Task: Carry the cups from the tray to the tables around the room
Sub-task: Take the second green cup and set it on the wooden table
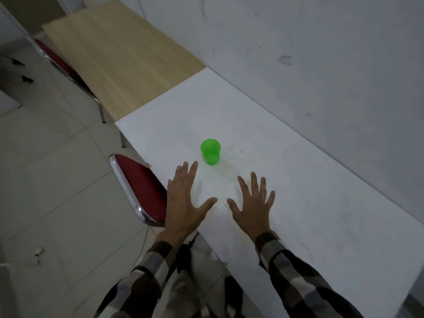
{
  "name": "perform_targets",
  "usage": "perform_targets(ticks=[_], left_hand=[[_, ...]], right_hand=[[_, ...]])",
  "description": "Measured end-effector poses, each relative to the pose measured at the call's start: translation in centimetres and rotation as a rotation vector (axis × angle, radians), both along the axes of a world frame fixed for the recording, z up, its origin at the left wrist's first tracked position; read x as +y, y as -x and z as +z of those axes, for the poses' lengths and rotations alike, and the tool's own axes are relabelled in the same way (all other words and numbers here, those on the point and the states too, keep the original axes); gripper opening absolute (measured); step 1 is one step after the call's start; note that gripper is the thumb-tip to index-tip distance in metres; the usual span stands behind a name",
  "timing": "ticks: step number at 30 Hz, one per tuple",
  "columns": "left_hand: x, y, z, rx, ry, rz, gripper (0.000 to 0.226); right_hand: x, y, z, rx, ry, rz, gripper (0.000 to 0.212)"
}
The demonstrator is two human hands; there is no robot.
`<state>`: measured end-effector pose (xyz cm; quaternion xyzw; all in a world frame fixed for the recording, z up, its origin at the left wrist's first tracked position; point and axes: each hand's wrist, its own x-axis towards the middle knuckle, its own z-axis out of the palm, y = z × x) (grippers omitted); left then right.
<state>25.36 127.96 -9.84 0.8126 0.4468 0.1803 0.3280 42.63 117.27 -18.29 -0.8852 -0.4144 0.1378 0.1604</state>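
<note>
A translucent green cup (210, 151) stands upright on the white table (298, 180), near its left edge. My left hand (184, 203) hovers flat over the table's edge just below and left of the cup, fingers spread, holding nothing. To the cup's lower right, my right hand (253, 207) is spread the same way and is also empty. Neither hand touches the cup. No tray is in view.
A wooden table (114, 53) adjoins the white one at the far end, both against a white wall (321, 53). A red chair (137, 187) with a chrome frame is tucked at the white table's left edge; another red chair (59, 63) stands by the wooden table. Tiled floor lies to the left.
</note>
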Motion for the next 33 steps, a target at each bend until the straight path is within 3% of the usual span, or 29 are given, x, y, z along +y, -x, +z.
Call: perform_targets(ticks=[4, 15, 22, 33], left_hand=[[-5.3, 1.9, 3.1, 0.079, -0.070, 0.125, 0.103], [-17.0, 6.6, 7.8, 0.033, -0.067, 0.306, 0.101], [-23.0, 11.2, 11.1, 0.116, -0.220, 0.352, 0.100], [-44.1, 20.4, 12.7, 0.095, -0.192, 0.585, 0.102]], right_hand=[[-4.2, 0.7, 4.9, 0.017, -0.084, 0.028, 0.076], [-13.8, 3.3, 12.3, 0.080, -0.217, 0.077, 0.075], [-18.8, 4.6, 16.1, -0.046, -0.302, 0.193, 0.076], [-33.5, 11.8, 19.8, -0.073, -0.371, 0.400, 0.079]])
